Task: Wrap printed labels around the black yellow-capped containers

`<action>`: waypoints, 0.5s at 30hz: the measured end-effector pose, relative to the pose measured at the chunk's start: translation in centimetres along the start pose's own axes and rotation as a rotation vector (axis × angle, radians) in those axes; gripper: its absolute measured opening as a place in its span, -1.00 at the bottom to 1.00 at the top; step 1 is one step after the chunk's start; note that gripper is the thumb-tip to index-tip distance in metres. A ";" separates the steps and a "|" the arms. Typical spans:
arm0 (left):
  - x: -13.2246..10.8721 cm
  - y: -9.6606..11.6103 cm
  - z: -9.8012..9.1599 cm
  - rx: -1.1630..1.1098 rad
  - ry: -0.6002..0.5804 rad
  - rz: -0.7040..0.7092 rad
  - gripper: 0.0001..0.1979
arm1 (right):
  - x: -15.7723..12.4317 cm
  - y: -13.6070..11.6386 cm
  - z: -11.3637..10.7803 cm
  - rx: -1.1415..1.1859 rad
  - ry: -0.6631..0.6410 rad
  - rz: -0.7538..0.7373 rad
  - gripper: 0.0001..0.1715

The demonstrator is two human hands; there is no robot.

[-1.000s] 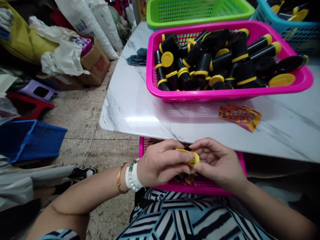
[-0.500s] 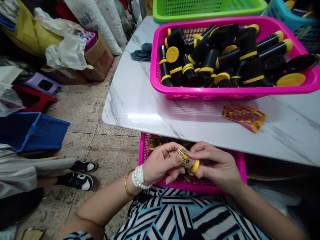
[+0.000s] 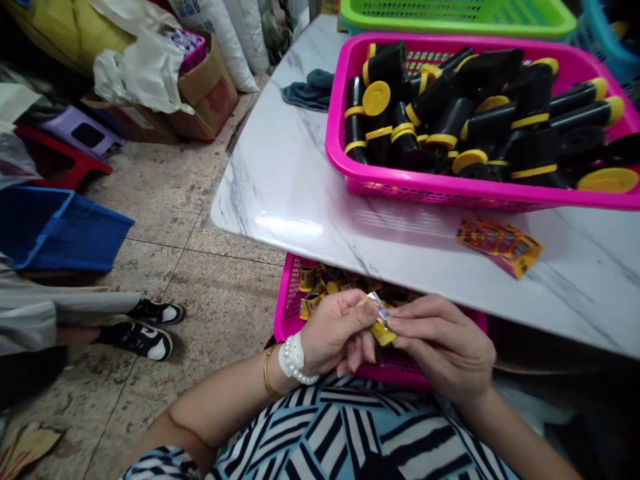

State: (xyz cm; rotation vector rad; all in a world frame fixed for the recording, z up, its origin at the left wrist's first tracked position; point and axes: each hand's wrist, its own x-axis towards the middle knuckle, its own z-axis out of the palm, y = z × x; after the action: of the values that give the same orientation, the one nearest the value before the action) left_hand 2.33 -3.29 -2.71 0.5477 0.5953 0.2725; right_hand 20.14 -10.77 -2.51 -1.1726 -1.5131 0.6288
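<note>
Between both hands is a small canister (image 3: 383, 331) with a yellow end and a colourful label, tilted above my lap. My left hand (image 3: 336, 330) pinches its upper end with thumb and fingers. The fingertips of my right hand (image 3: 447, 343) are closed on its lower right side; part of the canister is hidden by them. Just below sits a pink basket (image 3: 286, 313), partly under the table edge, with several small yellow-labelled pieces (image 3: 311, 303) in it. Orange printed label sheets (image 3: 500, 245) lie on the table beyond my right hand.
On the marble-patterned table (image 3: 280, 180) stands a larger pink basket (image 3: 345, 157) full of black canisters with yellow caps. Behind it are a green basket (image 3: 460, 28) and a dark cloth (image 3: 310, 90). A blue crate (image 3: 85, 233) and another person's shoes (image 3: 150, 341) are at left.
The canister has been turned in my fingers, so a different side of it shows. Both hands stay on it. The view has shifted slightly to the left.
</note>
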 end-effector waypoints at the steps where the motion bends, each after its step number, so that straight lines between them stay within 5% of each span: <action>1: 0.0 -0.1 0.0 -0.022 -0.024 -0.009 -0.43 | -0.1 0.0 0.0 -0.032 0.039 -0.009 -0.59; 3: 0.1 -0.1 0.0 -0.012 -0.017 -0.009 -0.41 | -0.3 0.1 0.1 -0.080 0.092 0.007 -0.60; 7: 0.2 0.0 -0.1 0.087 0.109 0.013 -0.43 | -0.1 0.1 0.0 -0.101 -0.034 0.005 -0.61; 11: 0.3 -0.2 -0.6 0.126 0.109 -0.022 -0.42 | 0.0 0.0 0.6 -0.128 -0.050 -0.045 -0.65; 15: 0.1 -0.1 -1.8 0.365 0.202 -0.009 -0.47 | -0.1 -0.3 0.7 -0.219 -0.094 -0.110 -0.80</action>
State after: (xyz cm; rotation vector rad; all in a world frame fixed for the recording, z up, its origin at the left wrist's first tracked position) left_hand 1.33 -2.59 -4.10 0.8755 0.8515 0.2122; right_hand 19.42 -10.81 -2.48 -1.2275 -1.7482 0.4584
